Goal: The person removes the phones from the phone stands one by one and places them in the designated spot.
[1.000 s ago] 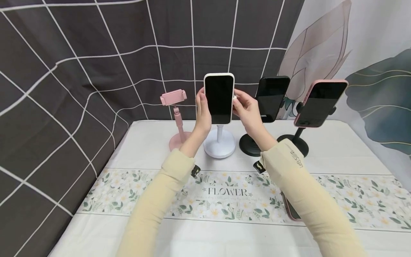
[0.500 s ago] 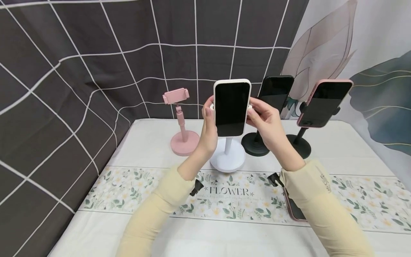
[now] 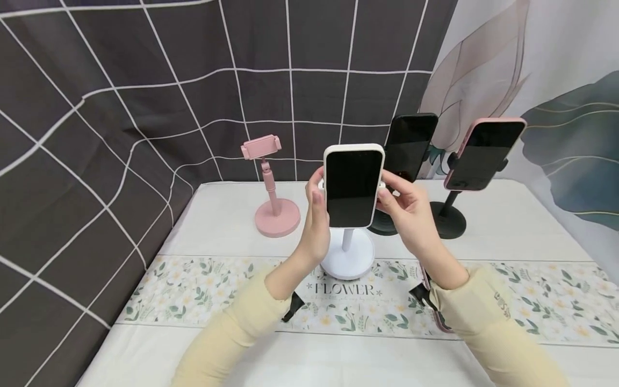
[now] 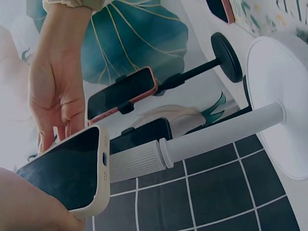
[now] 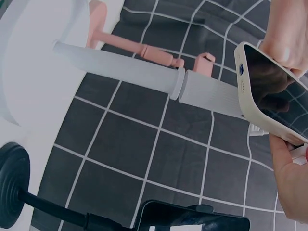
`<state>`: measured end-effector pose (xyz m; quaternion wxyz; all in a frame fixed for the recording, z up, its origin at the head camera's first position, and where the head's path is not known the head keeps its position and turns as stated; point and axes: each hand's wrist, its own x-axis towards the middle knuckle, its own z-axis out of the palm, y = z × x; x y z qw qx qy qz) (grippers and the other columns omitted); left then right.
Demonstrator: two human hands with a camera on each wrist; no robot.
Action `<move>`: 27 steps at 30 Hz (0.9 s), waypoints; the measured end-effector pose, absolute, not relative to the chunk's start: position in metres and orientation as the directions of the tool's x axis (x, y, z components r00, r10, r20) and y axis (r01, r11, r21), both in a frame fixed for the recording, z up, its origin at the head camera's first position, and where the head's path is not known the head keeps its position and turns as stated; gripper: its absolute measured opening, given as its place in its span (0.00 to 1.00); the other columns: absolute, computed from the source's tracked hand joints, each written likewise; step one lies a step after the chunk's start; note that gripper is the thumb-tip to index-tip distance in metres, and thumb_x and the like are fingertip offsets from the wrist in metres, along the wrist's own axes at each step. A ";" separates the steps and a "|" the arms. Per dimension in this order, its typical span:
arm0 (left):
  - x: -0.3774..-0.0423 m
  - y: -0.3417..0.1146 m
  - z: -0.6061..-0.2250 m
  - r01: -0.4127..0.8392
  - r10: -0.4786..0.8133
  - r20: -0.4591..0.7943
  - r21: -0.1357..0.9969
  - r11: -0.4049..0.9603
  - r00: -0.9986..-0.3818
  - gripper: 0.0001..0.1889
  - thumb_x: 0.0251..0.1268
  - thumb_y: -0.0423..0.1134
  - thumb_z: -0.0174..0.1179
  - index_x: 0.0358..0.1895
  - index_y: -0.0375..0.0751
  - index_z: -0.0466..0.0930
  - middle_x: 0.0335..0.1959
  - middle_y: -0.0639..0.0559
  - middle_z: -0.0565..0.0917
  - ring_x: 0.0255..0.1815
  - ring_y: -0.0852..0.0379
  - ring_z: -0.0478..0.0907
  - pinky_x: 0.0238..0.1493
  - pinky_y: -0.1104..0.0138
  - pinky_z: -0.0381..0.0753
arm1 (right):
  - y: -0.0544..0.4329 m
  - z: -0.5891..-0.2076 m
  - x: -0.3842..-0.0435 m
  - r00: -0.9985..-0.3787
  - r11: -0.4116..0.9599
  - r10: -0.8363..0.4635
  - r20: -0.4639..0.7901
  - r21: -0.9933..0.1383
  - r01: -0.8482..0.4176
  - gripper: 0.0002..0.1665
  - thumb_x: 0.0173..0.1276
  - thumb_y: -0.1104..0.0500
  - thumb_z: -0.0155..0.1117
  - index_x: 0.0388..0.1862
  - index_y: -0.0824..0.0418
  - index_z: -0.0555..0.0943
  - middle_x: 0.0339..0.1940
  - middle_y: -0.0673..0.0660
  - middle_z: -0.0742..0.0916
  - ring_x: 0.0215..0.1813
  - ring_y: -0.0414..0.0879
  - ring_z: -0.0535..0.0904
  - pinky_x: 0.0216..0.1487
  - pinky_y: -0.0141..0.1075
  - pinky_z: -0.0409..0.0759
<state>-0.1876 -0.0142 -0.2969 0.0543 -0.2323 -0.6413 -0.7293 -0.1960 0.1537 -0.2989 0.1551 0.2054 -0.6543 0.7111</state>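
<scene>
A smartphone (image 3: pixel 354 188) in a white case sits upright in the clamp of a white phone stand (image 3: pixel 348 260), dark screen facing me. My left hand (image 3: pixel 314 228) grips the clamp's left side at the phone's edge, thumb in front, other fingers partly hidden behind. On the opposite side, my right hand (image 3: pixel 410 212) pinches the clamp's right end between thumb and fingers. In the left wrist view the stand's ribbed neck (image 4: pixel 137 163) runs behind the phone. The right wrist view shows a white clamp end (image 5: pixel 299 155) by the right fingers.
Left of the white stand is a pink phone stand (image 3: pixel 276 217) with no phone. Behind and right are a black phone (image 3: pixel 411 145) and a pink-cased phone (image 3: pixel 486 156), both on black stands. Another phone (image 3: pixel 442 322) lies partly under the right forearm on the floral-printed tablecloth (image 3: pixel 193 290).
Both hands have brought the white stand and its phone toward me and slightly right; its base now reaches the floral band. The other stands have stayed in place.
</scene>
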 end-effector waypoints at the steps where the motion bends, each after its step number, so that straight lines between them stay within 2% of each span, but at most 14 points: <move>1: -0.186 -0.015 -0.298 0.376 0.213 0.407 0.911 -0.170 -0.888 0.62 0.42 0.86 0.26 0.72 0.38 0.36 0.74 0.40 0.49 0.73 0.45 0.53 0.71 0.48 0.54 | 0.153 -0.300 -0.194 -0.871 -0.086 -0.048 0.489 -0.871 -0.484 0.21 0.68 0.67 0.55 0.50 0.42 0.80 0.46 0.39 0.84 0.42 0.32 0.82 0.46 0.26 0.80; 7: -0.181 -0.016 -0.303 0.374 0.208 0.409 0.909 -0.185 -0.889 0.60 0.47 0.84 0.26 0.72 0.36 0.35 0.73 0.38 0.51 0.72 0.42 0.55 0.70 0.49 0.56 | 0.149 -0.304 -0.187 -0.883 -0.081 -0.032 0.469 -0.882 -0.465 0.22 0.67 0.67 0.56 0.50 0.41 0.79 0.48 0.39 0.83 0.43 0.33 0.83 0.46 0.26 0.80; 11: -0.177 -0.013 -0.304 0.361 0.196 0.389 0.918 -0.162 -0.900 0.59 0.47 0.84 0.25 0.72 0.36 0.38 0.73 0.38 0.50 0.72 0.42 0.54 0.71 0.48 0.52 | 0.151 -0.308 -0.181 -0.877 -0.073 -0.014 0.479 -0.876 -0.477 0.21 0.68 0.67 0.56 0.51 0.43 0.80 0.49 0.39 0.83 0.43 0.32 0.83 0.45 0.26 0.80; 15: -0.172 -0.008 -0.306 0.332 0.169 0.349 0.935 -0.122 -0.922 0.58 0.47 0.83 0.21 0.72 0.37 0.40 0.72 0.38 0.52 0.71 0.42 0.56 0.70 0.47 0.54 | 0.153 -0.313 -0.176 -0.868 -0.008 0.010 0.497 -0.868 -0.497 0.21 0.67 0.68 0.56 0.54 0.48 0.80 0.51 0.40 0.83 0.42 0.32 0.83 0.44 0.25 0.80; 22: -0.171 -0.005 -0.310 0.334 0.153 0.347 0.936 -0.109 -0.925 0.58 0.49 0.82 0.21 0.72 0.35 0.42 0.74 0.39 0.48 0.76 0.45 0.47 0.74 0.50 0.45 | 0.156 -0.319 -0.176 -0.875 0.018 0.005 0.484 -0.875 -0.484 0.21 0.68 0.69 0.55 0.55 0.49 0.79 0.50 0.38 0.82 0.43 0.31 0.83 0.45 0.25 0.80; 27: -0.176 -0.006 -0.311 0.350 0.138 0.356 0.934 -0.065 -0.924 0.59 0.48 0.83 0.22 0.71 0.34 0.44 0.74 0.39 0.49 0.75 0.45 0.50 0.74 0.51 0.47 | 0.156 -0.319 -0.181 -0.856 -0.012 -0.011 0.516 -0.856 -0.516 0.20 0.68 0.69 0.55 0.55 0.53 0.79 0.50 0.42 0.82 0.44 0.32 0.82 0.45 0.25 0.80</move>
